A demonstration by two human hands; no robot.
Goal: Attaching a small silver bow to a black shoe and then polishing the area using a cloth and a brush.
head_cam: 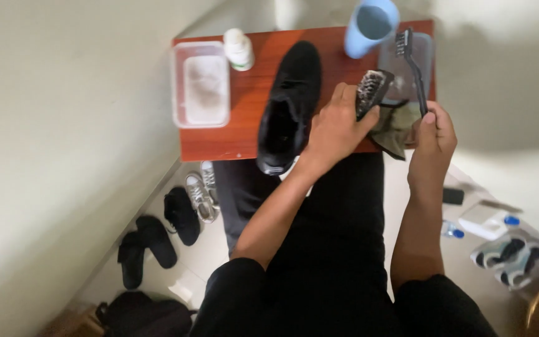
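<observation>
Partly hidden by the left hand, a grey rag droops.

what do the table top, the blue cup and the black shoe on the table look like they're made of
Table top: reddish-brown wood or wood-look laminate, smooth with a faint sheen. Blue cup: likely plastic, with even matte pale colour and a thick rim. Black shoe: looks like matte suede or fabric, with no shine; too dark to tell which.

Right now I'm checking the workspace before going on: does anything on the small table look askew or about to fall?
Yes. The black shoe lies with its heel end over the table's near edge, partly unsupported. The blue cup at the far edge looks tilted. Nothing appears spilled.
</observation>
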